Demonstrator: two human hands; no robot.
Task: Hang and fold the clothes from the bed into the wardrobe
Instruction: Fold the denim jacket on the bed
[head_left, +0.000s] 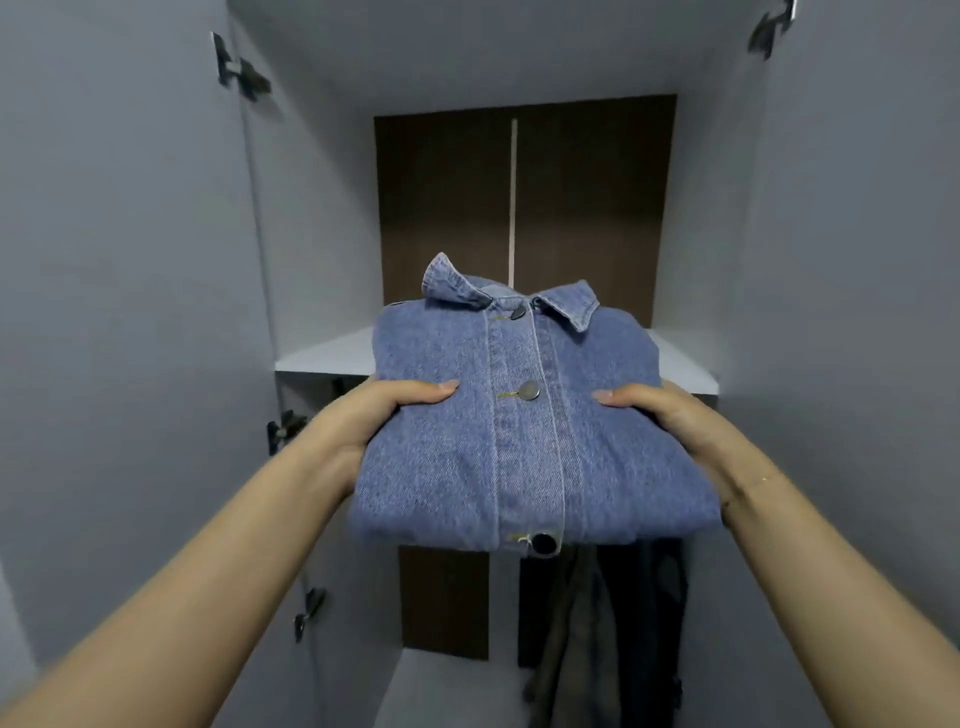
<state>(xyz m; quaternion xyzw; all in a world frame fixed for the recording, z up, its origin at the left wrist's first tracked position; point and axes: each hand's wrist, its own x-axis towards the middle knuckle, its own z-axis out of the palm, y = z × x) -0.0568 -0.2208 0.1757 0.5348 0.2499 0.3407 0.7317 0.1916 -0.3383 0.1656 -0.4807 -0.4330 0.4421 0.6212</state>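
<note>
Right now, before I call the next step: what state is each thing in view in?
denim shirt: folded, buttoned, collar toward the wardrobe, held at shelf height, front part over the shelf.
left hand: grips the shirt's left edge, thumb on top.
right hand: grips the right edge, thumb on top.
upper shelf: bare where visible.
wardrobe doors: open.
dark clothes: hanging below the shelf.

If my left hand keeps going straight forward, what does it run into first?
Probably the front edge of the white shelf, just beyond the left hand gripping the folded denim jacket; depth is hard to judge.
</note>
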